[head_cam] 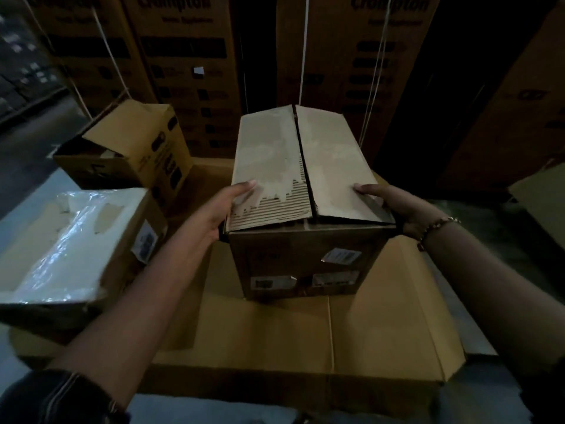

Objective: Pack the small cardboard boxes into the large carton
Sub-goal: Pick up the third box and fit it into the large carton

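A small brown cardboard box with closed, torn top flaps is in the middle of the view, over the spread-out flaps of the large carton. My left hand grips its left top edge, thumb on the flap. My right hand grips the right top edge in the same way. Whether the box rests on the carton or hangs just above it is unclear. A second small box lies tilted at the left with its flaps open.
At the near left stands an open box filled with white foam and plastic film. Tall printed cartons tied with white straps form a wall behind. A loose cardboard piece shows at the right edge.
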